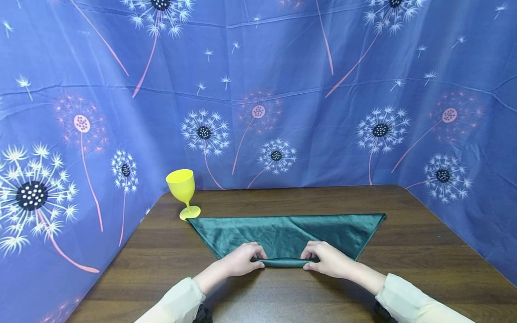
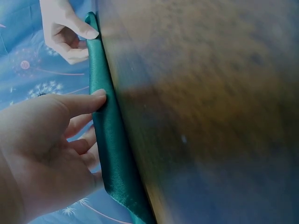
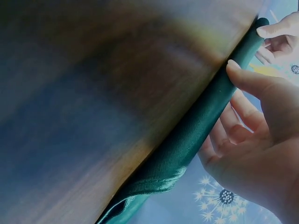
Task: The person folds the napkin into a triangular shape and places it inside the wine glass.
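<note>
Yellow goblet (image 1: 181,186) upright, inside partly hidden, left hand (image 1: 244,259) and right hand (image 1: 328,260) pinching partly rolled green cloth (image 1: 278,234)

Dark green, satiny fabric cloth (image 1: 278,233), spread on brown wood-grain table (image 1: 436,255); outline like upside-down trapezoid, long straight edge on far side, both sides slanting inward toward near edge; near edge rolled into slim tube (image 1: 284,263) running left to right; soft creases, sheen across flat part; fine weave and loose fold at roll's end in right wrist view
</note>
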`<action>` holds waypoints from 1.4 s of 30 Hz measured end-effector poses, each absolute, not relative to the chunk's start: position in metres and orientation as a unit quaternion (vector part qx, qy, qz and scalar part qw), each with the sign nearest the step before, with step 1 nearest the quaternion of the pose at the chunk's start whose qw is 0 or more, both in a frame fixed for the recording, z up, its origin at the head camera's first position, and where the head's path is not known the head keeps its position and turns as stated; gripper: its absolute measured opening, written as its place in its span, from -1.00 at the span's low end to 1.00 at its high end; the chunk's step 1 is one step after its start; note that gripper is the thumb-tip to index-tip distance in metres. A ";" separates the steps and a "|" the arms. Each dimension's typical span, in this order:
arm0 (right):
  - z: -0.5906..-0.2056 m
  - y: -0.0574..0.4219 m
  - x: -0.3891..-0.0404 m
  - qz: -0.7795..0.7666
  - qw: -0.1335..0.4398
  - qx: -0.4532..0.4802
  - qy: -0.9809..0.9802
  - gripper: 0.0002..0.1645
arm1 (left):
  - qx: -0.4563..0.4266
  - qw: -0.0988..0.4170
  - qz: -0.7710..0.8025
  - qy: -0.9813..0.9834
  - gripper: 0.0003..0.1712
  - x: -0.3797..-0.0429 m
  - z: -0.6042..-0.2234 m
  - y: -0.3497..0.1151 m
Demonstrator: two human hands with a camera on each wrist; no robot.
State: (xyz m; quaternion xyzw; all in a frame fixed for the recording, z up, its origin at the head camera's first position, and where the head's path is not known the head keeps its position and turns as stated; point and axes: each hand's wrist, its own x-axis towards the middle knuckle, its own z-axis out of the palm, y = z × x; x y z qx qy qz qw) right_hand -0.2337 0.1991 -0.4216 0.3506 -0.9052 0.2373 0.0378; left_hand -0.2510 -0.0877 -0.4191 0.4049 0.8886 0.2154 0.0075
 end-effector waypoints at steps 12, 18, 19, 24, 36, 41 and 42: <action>-0.421 0.199 -0.233 0.245 0.039 0.349 -0.903 -0.88 | 0.392 0.016 0.222 0.893 -0.94 -0.250 -0.419 -0.088; -0.422 0.200 -0.233 0.238 0.043 0.354 -0.904 -0.89 | 0.391 0.013 0.220 0.894 -0.96 -0.251 -0.420 -0.087; -0.422 0.200 -0.233 0.237 0.045 0.355 -0.903 -0.89 | 0.389 0.015 0.222 0.894 -0.95 -0.251 -0.419 -0.087; -0.422 0.200 -0.233 0.237 0.046 0.355 -0.903 -0.88 | 0.374 0.025 0.227 0.899 -0.91 -0.249 -0.418 -0.087; -0.422 0.199 -0.232 0.220 0.069 0.369 -0.900 -0.89 | 0.384 0.018 0.216 0.897 -0.93 -0.248 -0.418 -0.088; -0.421 0.199 -0.232 0.225 0.062 0.369 -0.900 -0.85 | 0.373 0.031 0.229 0.899 -0.89 -0.248 -0.417 -0.088; -0.420 0.198 -0.233 0.227 0.058 0.369 -0.899 -0.85 | 0.371 0.034 0.233 0.898 -0.89 -0.248 -0.417 -0.088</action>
